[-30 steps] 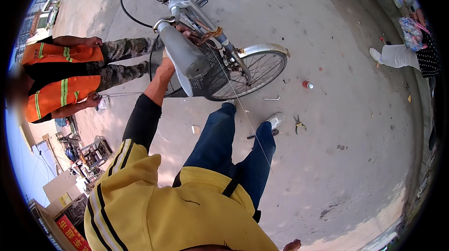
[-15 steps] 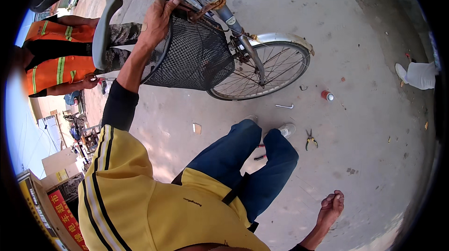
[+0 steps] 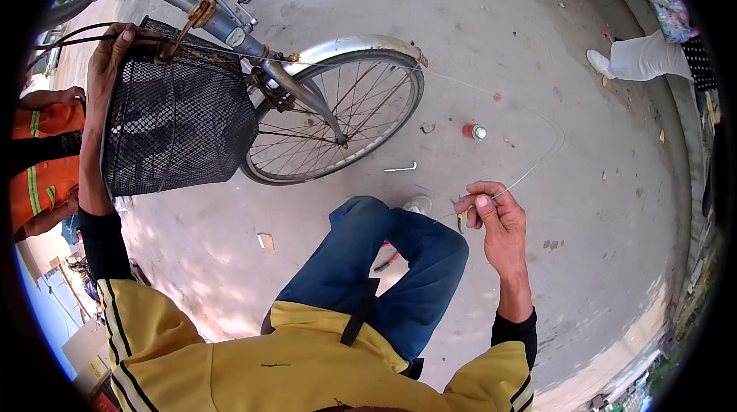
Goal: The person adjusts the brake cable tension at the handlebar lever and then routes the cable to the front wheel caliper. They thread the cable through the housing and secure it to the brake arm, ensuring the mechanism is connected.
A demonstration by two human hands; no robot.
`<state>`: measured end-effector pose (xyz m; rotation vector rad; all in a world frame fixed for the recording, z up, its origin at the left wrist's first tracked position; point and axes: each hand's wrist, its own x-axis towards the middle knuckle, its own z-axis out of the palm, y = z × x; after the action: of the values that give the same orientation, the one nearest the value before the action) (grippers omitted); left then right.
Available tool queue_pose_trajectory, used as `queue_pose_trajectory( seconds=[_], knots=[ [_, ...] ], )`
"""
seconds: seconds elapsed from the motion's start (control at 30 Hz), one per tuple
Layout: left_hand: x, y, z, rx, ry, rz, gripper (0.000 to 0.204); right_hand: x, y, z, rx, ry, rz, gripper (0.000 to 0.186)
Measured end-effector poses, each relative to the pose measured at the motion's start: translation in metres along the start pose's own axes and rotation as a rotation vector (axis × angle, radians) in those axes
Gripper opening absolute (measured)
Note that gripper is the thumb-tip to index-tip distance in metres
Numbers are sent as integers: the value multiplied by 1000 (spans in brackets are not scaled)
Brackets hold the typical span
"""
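Note:
Before me stands a grey bicycle (image 3: 230, 32) with a rusty bracket, a silver front mudguard (image 3: 353, 45) and a black mesh basket (image 3: 176, 113). My left hand (image 3: 107, 67) is closed around black cable housing (image 3: 65, 42) at the basket's upper rim. A thin bare wire (image 3: 537, 165) extends from the bracket area past the mudguard and loops round to my right hand (image 3: 503, 232). That hand pinches the wire between thumb and fingers, above my knee. Its short end sticks out to the left of the fingers.
On the concrete lie a red can (image 3: 470, 131), an L-shaped metal wrench (image 3: 401, 167), a red-handled tool (image 3: 389, 261) and pliers partly hidden behind my right hand. A person in an orange vest (image 3: 46, 174) is at left; another's white-trousered leg (image 3: 649, 57) is at right.
My right hand has come up from the lower right to near my knee, with the wire now visible in it. The view has shifted, so the bicycle appears farther left. My left hand stays at the basket rim.

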<state>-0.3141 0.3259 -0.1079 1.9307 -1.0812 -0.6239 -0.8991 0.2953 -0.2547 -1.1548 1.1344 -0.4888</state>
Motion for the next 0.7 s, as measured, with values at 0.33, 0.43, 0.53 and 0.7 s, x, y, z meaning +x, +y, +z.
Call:
queue_pose_trajectory(
  seconds=[0.33, 0.43, 0.53, 0.7],
  knots=[
    [0, 9, -20, 120, -242, 12, 32, -115, 57, -2, -1007, -134, 14, 10],
    [0, 33, -12, 137, -228, 9, 31, -164, 40, 11, -957, -210, 184, 11],
    [-21, 36, -21, 136, -165, 22, 34, -219, 58, 9, -775, -299, 273, 16],
    [-93, 47, -28, 229, 233, 61, 52, -275, 34, 10, -778, -337, 407, 20]
  ],
)
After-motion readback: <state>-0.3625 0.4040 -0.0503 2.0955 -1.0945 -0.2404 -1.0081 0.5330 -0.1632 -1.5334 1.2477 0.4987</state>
